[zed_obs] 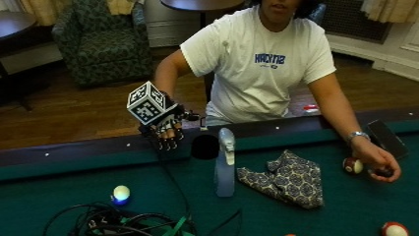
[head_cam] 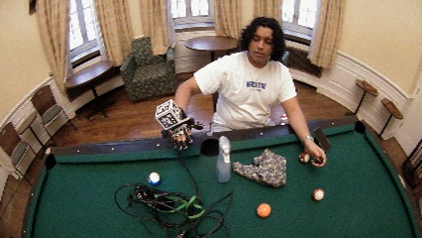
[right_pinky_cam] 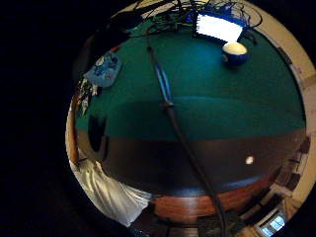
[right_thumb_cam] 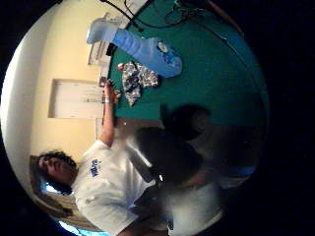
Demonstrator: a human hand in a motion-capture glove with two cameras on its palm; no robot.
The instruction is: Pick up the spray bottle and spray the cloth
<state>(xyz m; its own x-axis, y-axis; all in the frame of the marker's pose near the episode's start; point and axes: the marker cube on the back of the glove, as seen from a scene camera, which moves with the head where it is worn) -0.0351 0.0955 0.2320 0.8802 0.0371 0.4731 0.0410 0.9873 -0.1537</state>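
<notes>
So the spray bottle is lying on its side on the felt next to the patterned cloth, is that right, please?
Not quite: the spray bottle is standing upright, not lying on its side. It is on the felt next to the patterned cloth, as the outside view shows.

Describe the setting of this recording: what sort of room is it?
Probably a lounge or game room. The person works at a pool table with green felt, and billiard balls lie on it. Behind stand an armchair, small round tables and curtained windows.

Both outside views face the person across the desk [zed_obs: 52, 201], the wide one higher and farther back; both palm views look onto its green felt.
</notes>
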